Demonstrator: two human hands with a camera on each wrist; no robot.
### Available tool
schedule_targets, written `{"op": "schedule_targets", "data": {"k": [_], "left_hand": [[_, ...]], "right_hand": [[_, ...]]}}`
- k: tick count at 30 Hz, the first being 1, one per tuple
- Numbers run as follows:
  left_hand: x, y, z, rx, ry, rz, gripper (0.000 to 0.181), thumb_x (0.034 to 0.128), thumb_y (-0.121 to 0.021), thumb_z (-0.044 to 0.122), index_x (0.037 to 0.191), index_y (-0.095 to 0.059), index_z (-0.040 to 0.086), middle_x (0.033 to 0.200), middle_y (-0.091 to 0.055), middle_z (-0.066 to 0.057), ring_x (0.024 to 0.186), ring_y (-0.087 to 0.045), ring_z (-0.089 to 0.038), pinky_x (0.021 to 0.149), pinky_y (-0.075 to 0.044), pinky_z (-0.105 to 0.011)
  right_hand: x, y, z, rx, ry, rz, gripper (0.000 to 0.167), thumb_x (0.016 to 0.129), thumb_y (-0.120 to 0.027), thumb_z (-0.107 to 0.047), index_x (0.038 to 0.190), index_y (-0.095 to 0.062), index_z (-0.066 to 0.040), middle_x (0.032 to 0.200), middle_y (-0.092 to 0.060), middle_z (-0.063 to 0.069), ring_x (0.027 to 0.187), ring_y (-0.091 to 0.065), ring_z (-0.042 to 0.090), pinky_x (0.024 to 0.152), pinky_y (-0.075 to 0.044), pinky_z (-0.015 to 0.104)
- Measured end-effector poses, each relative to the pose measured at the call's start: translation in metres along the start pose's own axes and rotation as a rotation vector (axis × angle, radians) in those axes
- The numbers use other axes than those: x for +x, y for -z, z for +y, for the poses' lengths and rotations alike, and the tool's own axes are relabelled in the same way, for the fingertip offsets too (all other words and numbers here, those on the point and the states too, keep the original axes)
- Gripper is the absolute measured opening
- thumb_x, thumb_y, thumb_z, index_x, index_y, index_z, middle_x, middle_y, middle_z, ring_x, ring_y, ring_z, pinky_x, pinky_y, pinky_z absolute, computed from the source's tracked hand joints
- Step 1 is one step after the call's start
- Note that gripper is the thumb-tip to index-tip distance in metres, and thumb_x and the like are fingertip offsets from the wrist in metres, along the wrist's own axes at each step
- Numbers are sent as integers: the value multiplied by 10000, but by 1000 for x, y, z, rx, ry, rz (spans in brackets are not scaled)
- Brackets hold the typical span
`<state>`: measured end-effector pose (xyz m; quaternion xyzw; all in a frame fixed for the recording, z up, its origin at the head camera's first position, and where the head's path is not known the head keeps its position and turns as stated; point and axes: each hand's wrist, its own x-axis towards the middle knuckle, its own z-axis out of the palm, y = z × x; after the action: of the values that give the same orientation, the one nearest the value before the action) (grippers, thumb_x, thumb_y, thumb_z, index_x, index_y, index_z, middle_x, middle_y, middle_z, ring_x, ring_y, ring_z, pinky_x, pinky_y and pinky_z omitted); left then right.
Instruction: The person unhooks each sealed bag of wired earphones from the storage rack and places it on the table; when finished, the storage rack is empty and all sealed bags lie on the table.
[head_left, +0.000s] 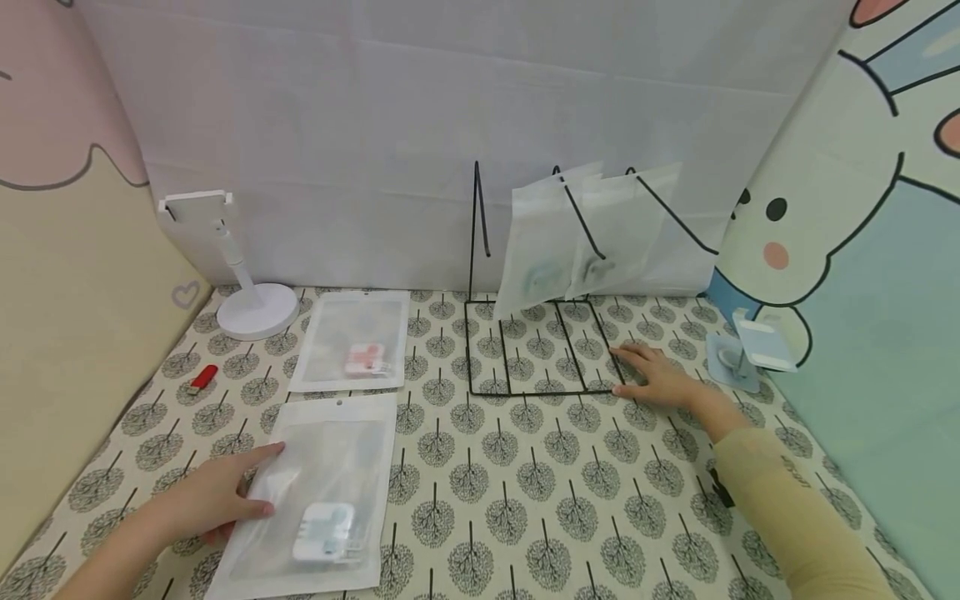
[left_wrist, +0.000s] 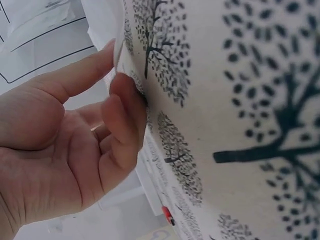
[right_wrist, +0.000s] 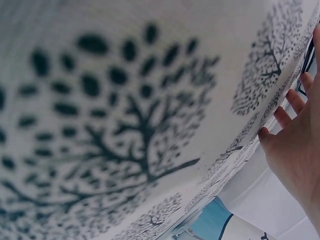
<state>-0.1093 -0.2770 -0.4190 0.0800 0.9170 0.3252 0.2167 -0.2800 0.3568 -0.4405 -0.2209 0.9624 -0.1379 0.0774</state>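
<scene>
My left hand (head_left: 213, 492) is at the left edge of the near frosted zip bag (head_left: 337, 450), which holds a white item with pale blue-green parts. In the left wrist view, the left hand (left_wrist: 75, 125) pinches the bag's raised edge between thumb and fingers. The right hand (head_left: 656, 379) lies with extended fingers at the right side of a black wire rack (head_left: 525, 393), touching its base frame. In the right wrist view, the spread fingers of the right hand (right_wrist: 295, 135) lie along the cloth. Two frosted bags (head_left: 543, 242) hang tilted in the rack between its slanted prongs.
Behind the near bag lies another frosted zip bag (head_left: 352, 321) with a red and white item. A red USB stick (head_left: 203, 377) and a white phone stand (head_left: 257, 311) are at the left. A pale blue and white stand (head_left: 738, 358) is near the right wall.
</scene>
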Motion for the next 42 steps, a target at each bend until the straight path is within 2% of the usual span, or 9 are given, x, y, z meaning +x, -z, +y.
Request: {"op": "schedule_targets", "data": {"k": [6, 10, 16, 20, 24, 28, 32, 36, 42], "left_hand": [[5, 8, 11, 216, 35, 68, 873, 694, -780, 408, 1383, -434, -2, 673, -526, 0, 601, -485, -132, 538, -417, -271], [8, 19, 22, 292, 22, 106, 846, 714, -772, 410, 1372, -446, -11, 704, -516, 13, 609, -450, -134, 511, -379, -262], [17, 35, 52, 289, -48, 179, 831, 752, -759, 395, 1409, -406, 29, 945, -593, -74, 628, -464, -141, 507, -393, -273], [28, 43, 75, 297, -126, 252, 818, 761, -755, 417, 1413, -415, 61, 1051, -625, -115, 760, -546, -173, 570, -437, -281], [41, 47, 101, 312, -206, 333, 800, 770, -749, 431, 1413, -424, 84, 1099, -630, -127, 923, -581, -260, 678, -498, -379], [60, 47, 127, 276, -263, 401, 774, 783, -751, 402, 1418, -422, 107, 1195, -611, -134, 1060, -559, -323, 804, -490, -496], [83, 44, 150, 173, -315, 442, 752, 792, -745, 401, 1423, -422, 152, 1267, -582, -114, 1165, -509, -343, 925, -434, -545], [107, 40, 171, 46, -349, 475, 743, 791, -739, 428, 1416, -429, 175, 1319, -550, -76, 1238, -464, -308, 1028, -373, -530], [147, 27, 194, -109, -408, 513, 721, 782, -749, 415, 1383, -461, 142, 1334, -537, -31, 1237, -465, -247, 1052, -377, -471]], "right_hand": [[-1, -1, 2, 5, -1, 0, 794, 874, -609, -498, 1481, -287, -100, 1510, -214, 224, 1347, -182, 491, 991, -261, 719], [-2, 0, 1, 7, -1, -1, 790, 876, -606, -497, 1481, -285, -103, 1511, -209, 228, 1346, -178, 496, 987, -260, 723], [-3, 3, -1, 6, -6, -3, 789, 878, -607, -491, 1482, -282, -101, 1509, -209, 234, 1346, -175, 503, 997, -247, 723], [-3, 3, -2, 11, -4, -4, 789, 879, -606, -488, 1482, -283, -95, 1508, -212, 235, 1346, -177, 504, 1001, -241, 723], [-4, 4, -2, 12, -5, -3, 787, 879, -604, -495, 1482, -284, -103, 1508, -213, 229, 1346, -182, 497, 995, -252, 722], [-3, 3, -2, 13, -3, -1, 787, 878, -607, -492, 1481, -286, -102, 1512, -209, 225, 1350, -180, 488, 997, -257, 717], [-2, 4, -4, 6, -4, 0, 790, 877, -609, -490, 1480, -287, -95, 1509, -212, 229, 1351, -178, 490, 1001, -255, 715], [-1, 3, -5, 9, -9, 0, 795, 873, -610, -500, 1481, -287, -103, 1507, -215, 228, 1354, -174, 491, 1004, -250, 716], [-1, 2, -2, 5, 3, 8, 793, 873, -613, -493, 1480, -288, -99, 1506, -223, 222, 1348, -194, 489, 1005, -262, 708]]}}
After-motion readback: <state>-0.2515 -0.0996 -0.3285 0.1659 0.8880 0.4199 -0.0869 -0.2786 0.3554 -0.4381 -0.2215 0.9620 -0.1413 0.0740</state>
